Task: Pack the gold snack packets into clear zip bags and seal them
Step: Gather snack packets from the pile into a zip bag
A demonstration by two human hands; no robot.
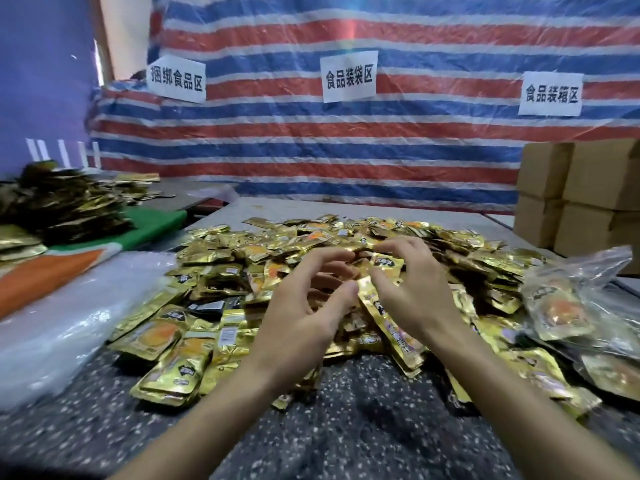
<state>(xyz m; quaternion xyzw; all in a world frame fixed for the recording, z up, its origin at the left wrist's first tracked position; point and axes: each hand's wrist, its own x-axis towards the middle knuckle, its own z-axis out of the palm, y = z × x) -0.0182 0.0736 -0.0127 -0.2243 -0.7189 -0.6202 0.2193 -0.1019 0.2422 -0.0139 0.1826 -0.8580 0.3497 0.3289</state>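
Speckled table (363,420); gold packets (207,258); clear bags (65,327)

Most of the open room is the bare speckled table (346,438) on the near side of the pile (242,271), so that's the easy way in. Behind the pile there's a bare grey strip (294,206), then the tarp (311,150) walls it off. Left of the pile a clear plastic stack (62,334) touches its edge, and there's a second heap (69,206) further out. Right of the pile, filled bags (571,306) butt up against it, with boxes (571,195) stacked behind them. The left hand (304,313) and right hand (412,292) sit over the pile's middle, fingers curled among the packets (159,337).
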